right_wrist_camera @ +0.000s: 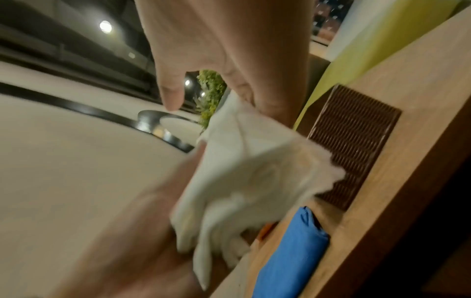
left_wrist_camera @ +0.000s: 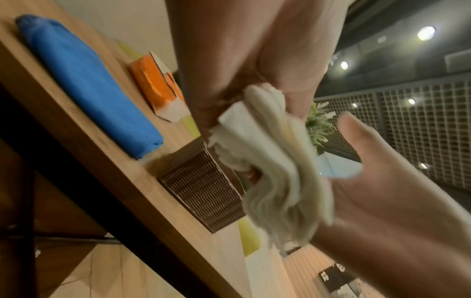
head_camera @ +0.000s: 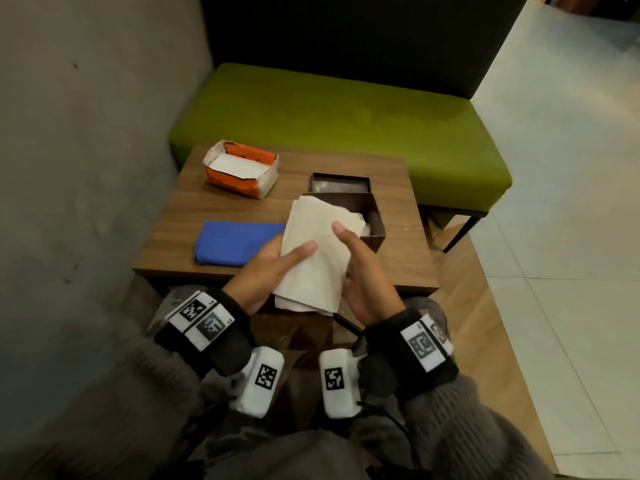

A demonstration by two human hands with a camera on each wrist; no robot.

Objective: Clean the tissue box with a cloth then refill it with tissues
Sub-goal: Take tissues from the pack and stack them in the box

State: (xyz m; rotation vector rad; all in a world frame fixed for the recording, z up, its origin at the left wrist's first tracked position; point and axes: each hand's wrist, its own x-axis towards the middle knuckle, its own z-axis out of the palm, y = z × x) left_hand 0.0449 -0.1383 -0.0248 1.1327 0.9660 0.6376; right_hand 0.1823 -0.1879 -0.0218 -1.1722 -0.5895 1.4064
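A stack of white tissues (head_camera: 311,252) is held between both hands, above the table's front edge. My left hand (head_camera: 277,263) grips its left side with the thumb on top. My right hand (head_camera: 358,263) grips the right side, thumb pressed on the upper sheet. Just behind stands the open brown woven tissue box (head_camera: 374,220), with some tissue inside. Its dark lid (head_camera: 339,183) lies behind it. A folded blue cloth (head_camera: 235,242) lies left of the box. In the left wrist view the tissues (left_wrist_camera: 275,171) bunch beside the box (left_wrist_camera: 201,185).
An opened orange tissue pack (head_camera: 240,169) sits at the far left of the small wooden table (head_camera: 398,265). A green bench (head_camera: 346,112) stands behind the table, a grey wall to the left, and tiled floor to the right.
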